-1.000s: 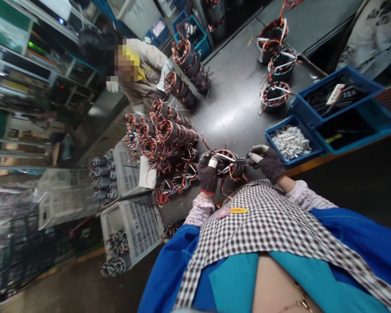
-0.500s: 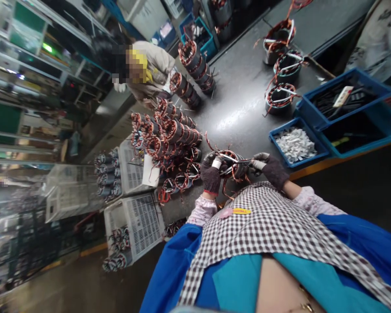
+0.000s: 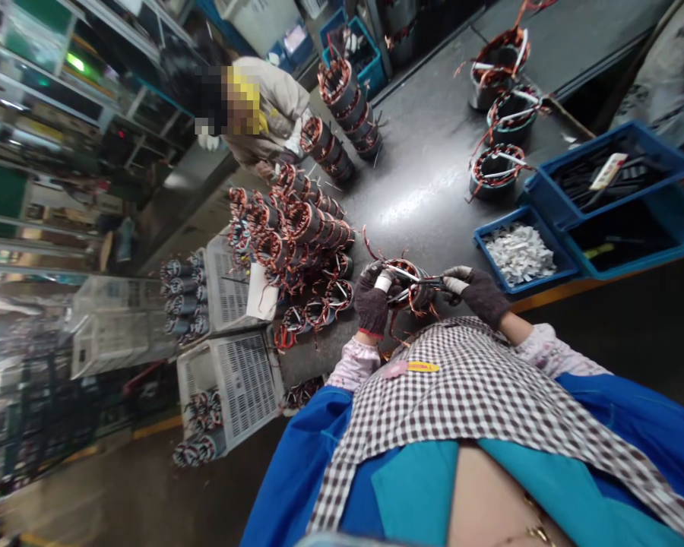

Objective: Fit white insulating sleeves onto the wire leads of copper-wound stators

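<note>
A motor stator with copper windings and loose lead wires sits at the bench edge, close to my checked apron. My left hand, in a dark knitted glove with pale fingertips, is closed at the stator's left rim on a white-sleeved lead wire. On the other side, my right hand, gloved alike, pinches a thin dark tube that reaches across the stator's top. The fingertips partly hide where the tube and wire meet.
Stacked stators crowd the left, beside plastic crates. Three stators stand at the back right. A blue tray of short white pieces and bins of black tubes lie right. A co-worker handles stators across the bench.
The camera view has shifted slightly. Both hands stay at the stator with almost the same grip. The co-worker's hand has moved slightly at a stator stack.
</note>
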{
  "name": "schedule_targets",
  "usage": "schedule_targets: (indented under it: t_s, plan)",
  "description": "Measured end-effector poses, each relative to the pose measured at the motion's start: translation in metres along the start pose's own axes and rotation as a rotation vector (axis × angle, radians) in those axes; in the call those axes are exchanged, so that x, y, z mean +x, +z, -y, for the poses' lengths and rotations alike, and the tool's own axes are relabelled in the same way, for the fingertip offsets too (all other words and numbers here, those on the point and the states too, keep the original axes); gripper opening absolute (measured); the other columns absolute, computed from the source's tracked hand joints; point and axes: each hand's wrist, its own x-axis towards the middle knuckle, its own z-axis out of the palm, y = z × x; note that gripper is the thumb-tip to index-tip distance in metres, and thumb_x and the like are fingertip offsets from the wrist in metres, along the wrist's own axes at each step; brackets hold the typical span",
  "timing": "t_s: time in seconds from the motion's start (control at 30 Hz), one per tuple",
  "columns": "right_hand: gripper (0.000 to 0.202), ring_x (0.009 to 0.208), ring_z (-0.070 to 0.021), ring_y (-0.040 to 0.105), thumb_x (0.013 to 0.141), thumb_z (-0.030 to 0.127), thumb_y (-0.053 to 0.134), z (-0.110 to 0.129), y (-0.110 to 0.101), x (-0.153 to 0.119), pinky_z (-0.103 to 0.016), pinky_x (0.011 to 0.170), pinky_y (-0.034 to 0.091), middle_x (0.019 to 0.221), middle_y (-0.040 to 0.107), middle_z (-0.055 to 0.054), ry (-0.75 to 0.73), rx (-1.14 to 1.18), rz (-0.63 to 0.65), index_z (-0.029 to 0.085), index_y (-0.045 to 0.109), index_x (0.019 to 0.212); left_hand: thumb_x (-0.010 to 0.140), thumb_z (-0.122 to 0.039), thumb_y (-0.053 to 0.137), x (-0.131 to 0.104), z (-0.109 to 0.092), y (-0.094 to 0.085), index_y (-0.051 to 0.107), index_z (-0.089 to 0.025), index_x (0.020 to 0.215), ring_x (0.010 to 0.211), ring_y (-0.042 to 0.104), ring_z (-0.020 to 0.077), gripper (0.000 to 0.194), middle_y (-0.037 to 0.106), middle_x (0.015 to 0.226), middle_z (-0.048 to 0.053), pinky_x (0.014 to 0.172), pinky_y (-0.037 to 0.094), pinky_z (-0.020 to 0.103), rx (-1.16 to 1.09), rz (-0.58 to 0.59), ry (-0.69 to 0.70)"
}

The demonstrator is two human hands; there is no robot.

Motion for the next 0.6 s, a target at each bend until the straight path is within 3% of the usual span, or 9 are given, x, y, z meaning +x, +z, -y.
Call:
schedule_targets:
  t_s: [0.2, 0.43, 0.6]
  plan:
    - [0.012, 0.07, -0.018, 0.068, 0.086, 0.013, 0.081, 0.004, -0.001, -0.003, -0.031, 0.066, 0.056, 0.079, 0.079, -0.002, -0.063, 0.012, -0.009, 0.022, 0.078, 0.094, 0.097, -0.019, 0.079, -0.001, 0.001, -0.002, 0.078, -0.016, 0.1, 0.067, 0.076, 0.0087, 0.004, 0.086, 0.088, 0.001, 0.07, 0.059, 0.023, 0.016, 0.049, 0.021]
    - [0.005, 0.069, -0.0171, 0.066, 0.092, 0.022, 0.08, 0.006, -0.011, -0.005, -0.029, 0.069, 0.055, 0.075, 0.075, -0.002, -0.097, -0.152, -0.061, 0.019, 0.077, 0.095, 0.074, -0.039, 0.104, 0.001, 0.007, -0.004, 0.081, -0.017, 0.097, 0.07, 0.078, 0.0148, 0.039, 0.085, 0.089, 0.004, 0.067, 0.063, 0.025, -0.062, 0.051, 0.049]
    - [0.004, 0.074, -0.0186, 0.067, 0.097, 0.023, 0.075, 0.004, 0.004, 0.001, -0.032, 0.078, 0.058, 0.084, 0.079, -0.003, -0.136, -0.251, 0.035, 0.02, 0.077, 0.097, 0.072, -0.036, 0.104, 0.001, 0.006, 0.0, 0.078, -0.019, 0.093, 0.069, 0.076, 0.0155, 0.038, 0.083, 0.087, 0.003, 0.065, 0.062, 0.027, -0.067, 0.026, 0.026]
